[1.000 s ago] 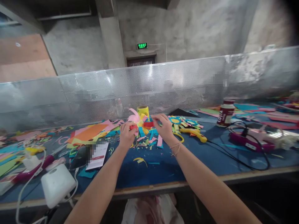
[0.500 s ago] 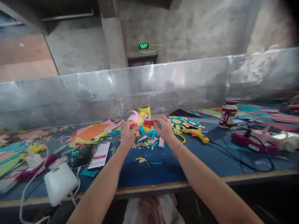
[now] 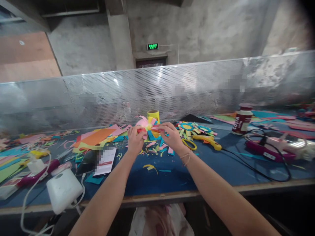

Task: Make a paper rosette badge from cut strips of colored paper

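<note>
Now drawn closer together over the blue counter [image 3: 172,177], the left hand [image 3: 135,140] and right hand [image 3: 172,137] each keep a pinching grip on one end of a small red paper strip [image 3: 141,130], seemingly bending it.

Matt coloured paper scraps [image 3: 157,149] litter a workbench [image 3: 172,177] with a dull blue, cloth-like top and a worn wooden front edge. The red strip [image 3: 141,130] is matt paper too. Behind, a perforated metal screen [image 3: 209,85] shines softly against a rough concrete wall [image 3: 197,29]. The white box [image 3: 64,190] is smooth plastic.
</note>
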The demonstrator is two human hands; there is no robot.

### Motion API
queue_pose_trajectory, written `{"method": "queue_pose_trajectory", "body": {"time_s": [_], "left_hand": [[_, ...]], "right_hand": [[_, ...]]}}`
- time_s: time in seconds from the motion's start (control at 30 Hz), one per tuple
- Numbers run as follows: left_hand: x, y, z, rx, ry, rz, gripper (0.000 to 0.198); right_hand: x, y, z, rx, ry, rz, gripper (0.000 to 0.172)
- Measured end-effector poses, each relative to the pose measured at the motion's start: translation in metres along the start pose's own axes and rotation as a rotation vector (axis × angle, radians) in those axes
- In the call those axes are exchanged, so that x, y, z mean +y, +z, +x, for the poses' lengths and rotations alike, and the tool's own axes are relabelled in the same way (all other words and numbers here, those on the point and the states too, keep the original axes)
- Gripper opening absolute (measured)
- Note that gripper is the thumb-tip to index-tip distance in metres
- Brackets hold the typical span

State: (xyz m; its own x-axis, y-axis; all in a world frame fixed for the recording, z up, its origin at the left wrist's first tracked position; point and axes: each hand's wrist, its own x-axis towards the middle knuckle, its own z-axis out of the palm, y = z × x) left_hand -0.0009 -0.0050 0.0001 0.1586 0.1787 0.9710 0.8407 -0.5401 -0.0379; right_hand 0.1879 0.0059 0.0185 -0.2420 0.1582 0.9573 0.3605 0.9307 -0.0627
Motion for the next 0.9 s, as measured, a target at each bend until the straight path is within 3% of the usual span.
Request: {"method": "queue_pose_trajectory", "body": {"time_s": [0.5,0.9], "left_hand": [[0.0021,-0.0010,0.0001,-0.087,-0.095,-0.001,0.016],[0.0025,-0.0015,0.0013,-0.117,-0.117,-0.024,0.013]], "right_hand": [[-0.0029,0.0062,-0.0030,-0.210,-0.018,-0.050,0.026],[0.0000,0.0078,-0.0043,-0.251,-0.052,-0.041,0.027]]}}
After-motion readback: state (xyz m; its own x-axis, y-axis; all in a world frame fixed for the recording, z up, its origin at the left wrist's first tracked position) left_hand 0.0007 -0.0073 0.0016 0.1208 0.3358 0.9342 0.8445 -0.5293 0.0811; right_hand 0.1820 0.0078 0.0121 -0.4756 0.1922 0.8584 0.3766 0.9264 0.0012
